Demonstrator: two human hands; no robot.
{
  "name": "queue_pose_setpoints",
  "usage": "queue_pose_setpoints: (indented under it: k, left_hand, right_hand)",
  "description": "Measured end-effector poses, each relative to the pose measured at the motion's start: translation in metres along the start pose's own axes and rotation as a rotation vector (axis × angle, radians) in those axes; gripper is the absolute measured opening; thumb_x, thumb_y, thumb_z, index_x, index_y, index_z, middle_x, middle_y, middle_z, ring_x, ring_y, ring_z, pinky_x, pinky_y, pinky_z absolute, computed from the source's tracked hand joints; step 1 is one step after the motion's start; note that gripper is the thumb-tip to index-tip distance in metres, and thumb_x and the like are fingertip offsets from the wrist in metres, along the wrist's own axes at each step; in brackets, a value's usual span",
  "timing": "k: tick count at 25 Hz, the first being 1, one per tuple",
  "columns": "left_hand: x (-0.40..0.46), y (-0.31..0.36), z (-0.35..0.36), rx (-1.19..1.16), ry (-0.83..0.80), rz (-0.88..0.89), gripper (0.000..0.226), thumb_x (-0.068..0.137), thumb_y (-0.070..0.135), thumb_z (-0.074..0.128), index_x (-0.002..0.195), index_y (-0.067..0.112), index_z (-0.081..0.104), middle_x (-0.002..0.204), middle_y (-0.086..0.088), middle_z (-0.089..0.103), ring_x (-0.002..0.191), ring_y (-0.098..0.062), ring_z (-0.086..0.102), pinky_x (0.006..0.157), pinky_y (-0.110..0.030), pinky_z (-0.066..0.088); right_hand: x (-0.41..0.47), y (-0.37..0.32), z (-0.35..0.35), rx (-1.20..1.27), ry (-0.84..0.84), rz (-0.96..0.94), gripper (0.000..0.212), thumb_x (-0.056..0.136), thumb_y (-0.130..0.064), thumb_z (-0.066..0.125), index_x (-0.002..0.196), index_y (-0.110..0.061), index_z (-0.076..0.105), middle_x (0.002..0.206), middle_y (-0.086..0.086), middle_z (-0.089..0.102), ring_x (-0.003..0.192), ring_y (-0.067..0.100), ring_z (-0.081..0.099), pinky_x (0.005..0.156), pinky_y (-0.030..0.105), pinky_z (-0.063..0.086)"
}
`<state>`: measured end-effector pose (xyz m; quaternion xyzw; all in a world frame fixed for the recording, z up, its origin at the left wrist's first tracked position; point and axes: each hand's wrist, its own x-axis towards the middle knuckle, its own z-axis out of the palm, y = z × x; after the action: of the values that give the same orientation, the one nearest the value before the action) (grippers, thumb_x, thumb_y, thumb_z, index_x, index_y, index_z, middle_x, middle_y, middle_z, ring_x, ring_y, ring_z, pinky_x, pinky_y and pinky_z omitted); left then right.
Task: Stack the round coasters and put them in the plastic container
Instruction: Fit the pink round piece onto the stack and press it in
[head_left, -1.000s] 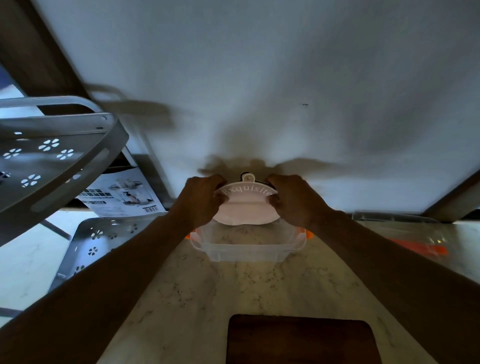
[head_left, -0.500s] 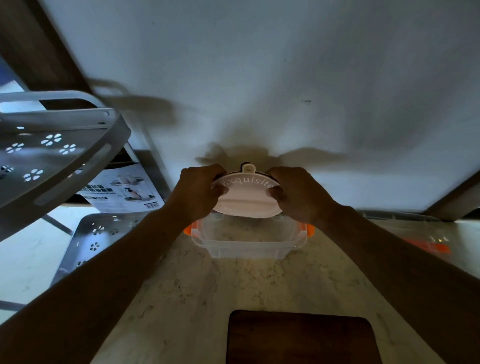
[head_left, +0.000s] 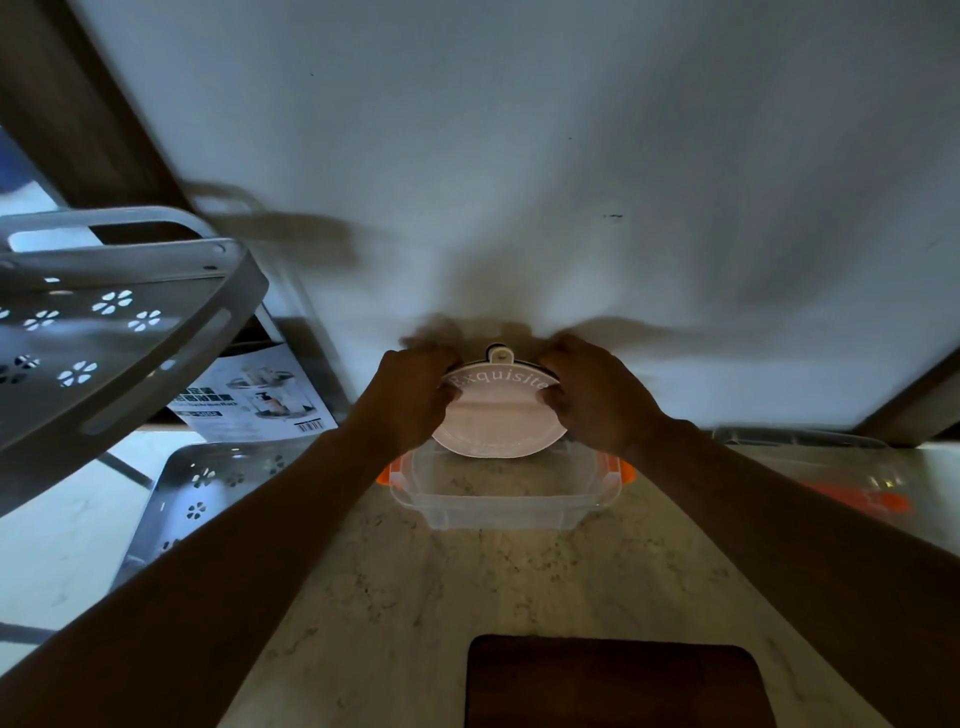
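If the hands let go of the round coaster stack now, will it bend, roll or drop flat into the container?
The coaster stack keeps its shape between the left hand and right hand, so it is probably stiff. Being round and tilted, it could roll if it lands on its edge. It hangs over the far side of the plastic container, so it may hit the rim.

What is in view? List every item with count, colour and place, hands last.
coasters: one stack, count hidden, pale pink top, held over the container's far edge
container: one, clear with orange clips, on the counter
counter: one, pale marble, centre
lid: one, clear with orange clip, right on the counter
board: one, dark brown, near edge
rack: one, grey, two perforated shelves, left
leaflet: one, white, under the top shelf
left hand: grips the stack's left edge
right hand: grips its right edge
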<state>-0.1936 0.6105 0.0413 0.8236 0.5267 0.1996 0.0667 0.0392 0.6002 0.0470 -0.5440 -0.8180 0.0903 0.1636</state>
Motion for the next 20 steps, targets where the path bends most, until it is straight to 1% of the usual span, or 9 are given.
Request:
queue_pose_setpoints:
  k: [3,5,7,10,12,14,17,20]
  left_hand:
    - [-0.001,0.001,-0.003,0.047,-0.001,0.053,0.021,0.083,0.010,0.068,0.103,0.008,0.069,0.097,-0.013,0.070,0.091,-0.032,0.063,0.078,-0.039,0.050]
    - [-0.003,0.000,-0.006,0.048,-0.004,0.067,0.021,0.085,0.012,0.067,0.105,0.008,0.068,0.097,-0.012,0.069,0.089,-0.032,0.063,0.079,-0.043,0.049]
    - [-0.005,0.000,-0.006,0.062,-0.019,0.072,0.021,0.087,0.014,0.065,0.108,0.011,0.067,0.099,-0.010,0.067,0.091,-0.031,0.062,0.082,-0.044,0.046]
    - [-0.003,0.002,-0.003,0.081,-0.030,0.050,0.022,0.088,0.015,0.064,0.110,0.012,0.066,0.102,-0.009,0.067,0.095,-0.030,0.061,0.084,-0.041,0.043]
    - [0.001,0.003,-0.003,0.101,-0.032,0.044,0.022,0.087,0.014,0.066,0.109,0.010,0.066,0.104,-0.010,0.067,0.096,-0.031,0.061,0.085,-0.043,0.047]
    - [0.004,0.004,-0.002,0.132,-0.029,0.044,0.020,0.084,0.012,0.067,0.104,0.008,0.067,0.102,-0.013,0.067,0.094,-0.033,0.062,0.081,-0.046,0.050]
    - [0.005,0.005,0.002,0.177,0.022,0.024,0.015,0.079,0.011,0.069,0.094,0.006,0.069,0.100,-0.016,0.064,0.094,-0.036,0.059,0.077,-0.044,0.049]
    - [0.006,0.008,0.006,0.179,0.068,0.011,0.017,0.075,0.012,0.070,0.092,0.006,0.069,0.098,-0.016,0.065,0.096,-0.036,0.058,0.075,-0.042,0.045]
  right_hand:
    - [0.000,0.000,0.000,-0.020,0.008,-0.004,0.020,0.087,-0.019,0.064,0.106,-0.010,0.066,0.112,0.010,0.059,0.099,0.030,0.059,0.078,0.032,0.044]
    - [-0.002,0.001,0.000,-0.017,0.011,-0.011,0.020,0.087,-0.019,0.064,0.105,-0.011,0.066,0.108,0.011,0.059,0.095,0.031,0.060,0.074,0.031,0.044]
    - [-0.005,0.001,0.002,-0.025,0.012,-0.018,0.020,0.088,-0.019,0.063,0.105,-0.010,0.066,0.106,0.011,0.059,0.092,0.031,0.060,0.073,0.031,0.043]
    - [-0.005,0.001,0.004,-0.027,0.006,-0.011,0.020,0.089,-0.019,0.061,0.107,-0.009,0.065,0.108,0.011,0.059,0.093,0.030,0.060,0.074,0.029,0.043]
    - [-0.003,0.003,0.005,-0.037,0.017,-0.011,0.020,0.089,-0.018,0.062,0.106,-0.008,0.064,0.111,0.013,0.059,0.095,0.031,0.060,0.073,0.026,0.037]
    - [-0.001,0.004,0.005,-0.057,0.027,-0.015,0.020,0.088,-0.017,0.062,0.105,-0.007,0.064,0.111,0.013,0.059,0.097,0.032,0.059,0.073,0.027,0.038]
    - [-0.001,0.002,0.008,-0.083,0.056,-0.017,0.021,0.086,-0.016,0.062,0.104,-0.005,0.065,0.110,0.014,0.060,0.105,0.031,0.055,0.080,0.036,0.048]
    - [-0.002,0.000,0.013,-0.117,0.123,-0.016,0.022,0.084,-0.013,0.063,0.102,-0.002,0.064,0.109,0.016,0.061,0.114,0.033,0.050,0.091,0.039,0.047]
